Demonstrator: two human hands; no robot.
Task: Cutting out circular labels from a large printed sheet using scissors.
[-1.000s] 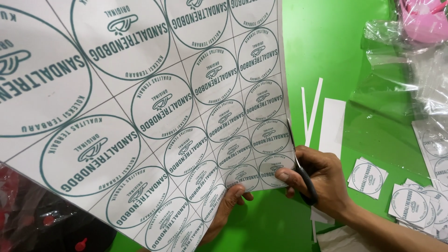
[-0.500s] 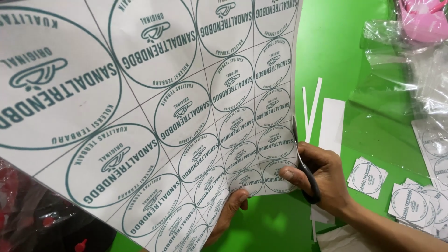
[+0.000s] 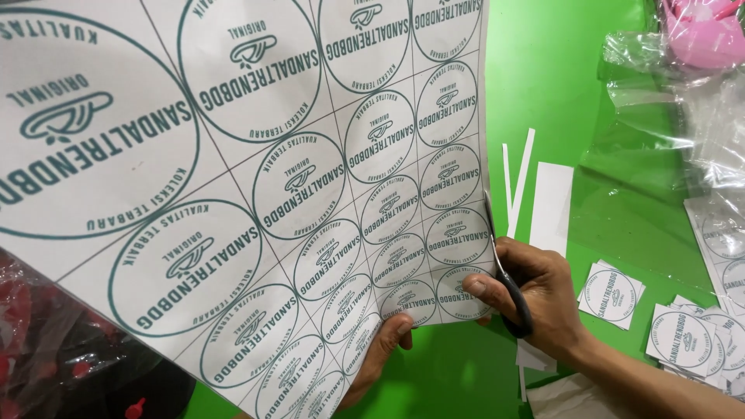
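A large white sheet [image 3: 256,178] printed with rows of round dark-green labels in a thin grid fills the left and middle of the view, held up toward the camera. My left hand [image 3: 384,349] grips its lower edge from underneath, thumb on the front. My right hand [image 3: 535,299] holds black-handled scissors [image 3: 504,271] whose blades run up along the sheet's right edge. The scissor tips lie against the paper beside the rightmost column of labels.
Narrow white paper offcuts [image 3: 535,194] lie on the green surface [image 3: 543,85] right of the sheet. Several cut square labels [image 3: 675,326] are piled at the lower right. Clear plastic bags [image 3: 675,101] and a pink item [image 3: 702,31] sit at the upper right. Red things in plastic [image 3: 54,349] lie lower left.
The sheet has come closer to the camera and shifted right, looking larger. My right hand with the scissors stays at the sheet's right edge, and the blades have advanced slightly upward along it.
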